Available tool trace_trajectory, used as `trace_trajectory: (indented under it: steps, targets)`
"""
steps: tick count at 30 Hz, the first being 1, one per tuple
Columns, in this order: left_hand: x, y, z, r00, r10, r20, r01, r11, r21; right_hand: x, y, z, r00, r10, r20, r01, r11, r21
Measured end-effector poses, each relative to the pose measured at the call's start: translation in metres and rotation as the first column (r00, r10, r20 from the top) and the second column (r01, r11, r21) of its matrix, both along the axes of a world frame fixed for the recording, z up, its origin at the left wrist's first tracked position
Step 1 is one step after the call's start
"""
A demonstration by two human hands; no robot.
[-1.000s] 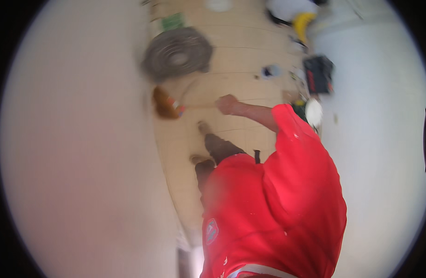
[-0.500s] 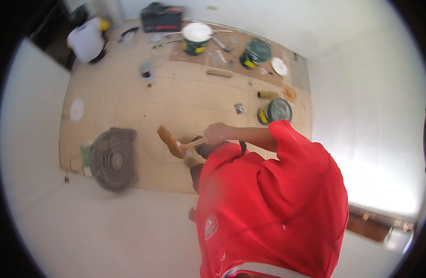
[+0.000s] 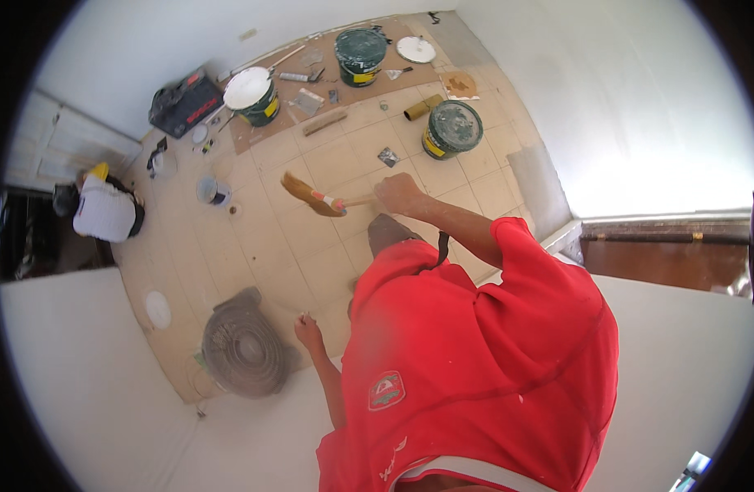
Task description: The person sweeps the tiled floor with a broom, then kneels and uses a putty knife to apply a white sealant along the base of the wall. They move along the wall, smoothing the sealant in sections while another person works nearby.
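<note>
My right hand [image 3: 400, 194] is closed around the light handle of a soft hand broom [image 3: 299, 189]. Its brown bristles point left, over the floor tiles, and whether they touch the tiles cannot be told. My left hand [image 3: 308, 330] hangs lower and to the left, fingers curled together around something small and pale that I cannot make out. Close by it on the left is a dark round fan [image 3: 246, 348] with a ringed grille, somewhat blurred. One dark shoe [image 3: 387, 234] shows below my right hand.
Green tubs [image 3: 452, 131] stand ahead, near a brown floor sheet [image 3: 287, 135] with scattered tools. At its left are an open white-filled bucket [image 3: 250, 88] and a dark tool case [image 3: 185, 102]. Another person [image 3: 106, 207] crouches at the far left. White walls enclose the room.
My view has turned, so the room has swung round in the picture. My right hand and the broom have moved up and right. My left arm has come out into view.
</note>
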State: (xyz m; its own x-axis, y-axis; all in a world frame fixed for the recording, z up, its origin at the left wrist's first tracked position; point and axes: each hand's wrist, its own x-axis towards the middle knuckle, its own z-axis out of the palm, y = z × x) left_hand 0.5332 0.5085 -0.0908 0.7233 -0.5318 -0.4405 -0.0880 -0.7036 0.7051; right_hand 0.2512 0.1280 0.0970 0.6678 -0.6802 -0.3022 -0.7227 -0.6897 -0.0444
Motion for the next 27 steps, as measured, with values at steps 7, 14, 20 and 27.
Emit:
trace_trajectory:
  steps: [7,14,20,27]
  targets:
    - [-0.032,-0.267,0.053,0.914,-0.389,-0.114,0.365,0.913,-0.183,-0.061,-0.093,-0.004,0.941,-0.339,0.009,0.331,0.925,0.188]
    - [-0.064,-0.396,0.027,0.804,-0.582,-0.119,0.573,0.813,-0.104,-0.161,-0.139,0.014,0.768,-0.633,-0.097,0.604,0.664,0.441]
    - [0.004,-0.421,-0.044,0.647,-0.733,-0.208,0.761,0.638,0.119,-0.223,-0.122,0.038,0.478,-0.865,-0.154,0.816,0.373,0.441]
    - [0.047,-0.549,-0.079,0.488,-0.834,-0.258,0.871,0.483,0.087,-0.241,-0.070,0.055,-0.189,-0.954,-0.233,0.794,-0.288,0.535]
